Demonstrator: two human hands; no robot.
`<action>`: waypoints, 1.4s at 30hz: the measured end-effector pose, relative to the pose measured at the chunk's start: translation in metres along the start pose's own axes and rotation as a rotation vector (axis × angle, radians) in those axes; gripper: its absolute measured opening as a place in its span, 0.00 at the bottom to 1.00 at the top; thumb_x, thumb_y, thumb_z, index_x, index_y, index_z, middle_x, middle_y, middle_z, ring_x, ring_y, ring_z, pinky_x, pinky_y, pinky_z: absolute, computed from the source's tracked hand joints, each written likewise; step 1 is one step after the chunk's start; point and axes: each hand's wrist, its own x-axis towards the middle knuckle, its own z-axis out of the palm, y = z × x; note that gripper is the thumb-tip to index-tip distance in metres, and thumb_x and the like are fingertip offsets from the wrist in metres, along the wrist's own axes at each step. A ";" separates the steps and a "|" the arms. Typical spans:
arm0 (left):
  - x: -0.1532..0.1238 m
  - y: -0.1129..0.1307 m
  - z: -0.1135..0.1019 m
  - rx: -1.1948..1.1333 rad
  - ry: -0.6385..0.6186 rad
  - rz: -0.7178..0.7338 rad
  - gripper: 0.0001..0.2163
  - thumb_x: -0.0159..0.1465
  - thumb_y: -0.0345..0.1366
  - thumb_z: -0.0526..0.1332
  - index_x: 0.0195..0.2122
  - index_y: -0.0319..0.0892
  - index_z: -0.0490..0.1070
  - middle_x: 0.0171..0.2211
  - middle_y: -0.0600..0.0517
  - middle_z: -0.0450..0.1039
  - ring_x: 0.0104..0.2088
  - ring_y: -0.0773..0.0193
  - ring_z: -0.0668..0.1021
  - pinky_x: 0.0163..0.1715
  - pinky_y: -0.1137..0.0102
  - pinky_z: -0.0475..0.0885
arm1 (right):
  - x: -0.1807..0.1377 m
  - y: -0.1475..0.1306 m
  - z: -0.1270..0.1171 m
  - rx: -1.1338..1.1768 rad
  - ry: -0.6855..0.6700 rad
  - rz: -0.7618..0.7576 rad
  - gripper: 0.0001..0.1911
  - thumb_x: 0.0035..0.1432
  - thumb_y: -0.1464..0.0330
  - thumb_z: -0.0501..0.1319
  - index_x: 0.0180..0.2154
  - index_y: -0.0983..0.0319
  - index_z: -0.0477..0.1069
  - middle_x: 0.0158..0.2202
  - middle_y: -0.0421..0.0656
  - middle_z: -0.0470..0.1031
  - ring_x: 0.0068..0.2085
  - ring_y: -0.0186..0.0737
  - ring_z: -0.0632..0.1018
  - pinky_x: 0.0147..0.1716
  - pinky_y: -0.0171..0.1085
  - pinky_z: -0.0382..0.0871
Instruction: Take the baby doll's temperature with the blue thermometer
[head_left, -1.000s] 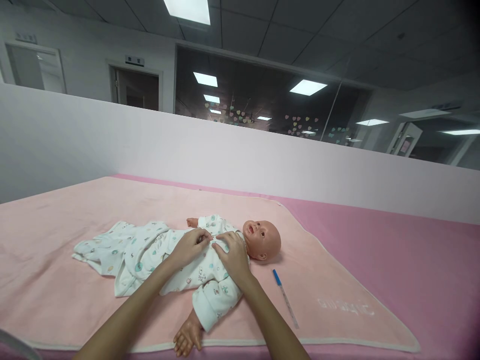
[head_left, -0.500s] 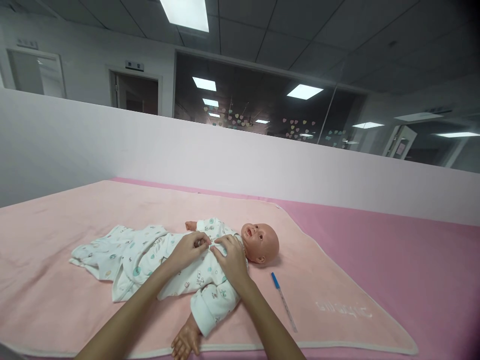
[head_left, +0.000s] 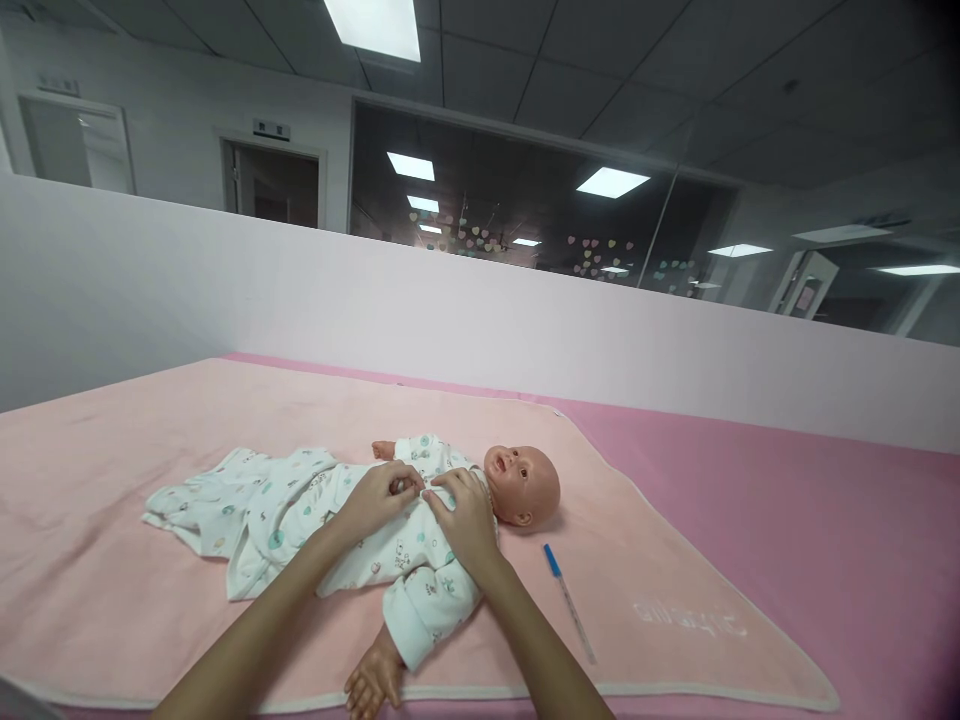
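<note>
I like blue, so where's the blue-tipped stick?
In the head view, the stick lies right of centre on the peach blanket, just right of the right arm, nearer the camera than the doll's head.

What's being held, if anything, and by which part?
The left hand and right hand touch the printed outfit at the chest; whether either pinches cloth cannot be told.

No text could be read with certainty. White lettering ran near the right corner of the peach blanket; letters too blurred to make out. The sign plate above the dark doorway was unreadable. A fainter plate, far left, was likewise illegible.
</note>
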 end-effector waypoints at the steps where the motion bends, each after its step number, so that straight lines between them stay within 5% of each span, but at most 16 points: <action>1: 0.000 0.000 -0.002 -0.005 -0.013 0.006 0.11 0.56 0.38 0.51 0.29 0.41 0.71 0.21 0.54 0.65 0.23 0.67 0.63 0.24 0.73 0.57 | 0.000 0.000 0.000 -0.001 0.000 -0.001 0.05 0.52 0.67 0.59 0.33 0.58 0.71 0.34 0.40 0.71 0.38 0.38 0.69 0.38 0.35 0.59; 11: -0.014 -0.024 -0.048 -0.100 -0.286 -0.100 0.14 0.50 0.45 0.60 0.34 0.43 0.72 0.20 0.58 0.53 0.22 0.69 0.60 0.22 0.74 0.54 | 0.000 0.002 0.000 0.007 -0.004 -0.029 0.04 0.53 0.69 0.57 0.33 0.59 0.70 0.34 0.41 0.71 0.38 0.39 0.69 0.39 0.36 0.59; 18: -0.018 -0.022 -0.049 -0.134 -0.260 -0.072 0.11 0.50 0.38 0.60 0.34 0.41 0.71 0.20 0.58 0.53 0.23 0.70 0.59 0.23 0.75 0.54 | 0.007 -0.009 -0.008 -0.006 -0.011 -0.156 0.08 0.50 0.72 0.56 0.35 0.60 0.69 0.36 0.42 0.70 0.39 0.40 0.68 0.41 0.38 0.58; 24: -0.018 -0.022 -0.049 -0.154 -0.258 -0.048 0.08 0.50 0.38 0.59 0.28 0.40 0.66 0.20 0.59 0.51 0.22 0.71 0.57 0.22 0.75 0.53 | 0.021 -0.033 0.014 -0.033 -0.139 -0.358 0.05 0.47 0.70 0.59 0.31 0.60 0.69 0.34 0.41 0.69 0.39 0.38 0.67 0.44 0.38 0.57; 42: -0.018 -0.024 -0.046 -0.165 -0.237 -0.085 0.09 0.50 0.39 0.58 0.27 0.40 0.63 0.20 0.59 0.51 0.22 0.71 0.57 0.21 0.75 0.53 | 0.014 -0.030 0.029 0.022 -0.077 -0.303 0.04 0.50 0.74 0.53 0.27 0.61 0.65 0.28 0.40 0.68 0.34 0.36 0.68 0.37 0.35 0.58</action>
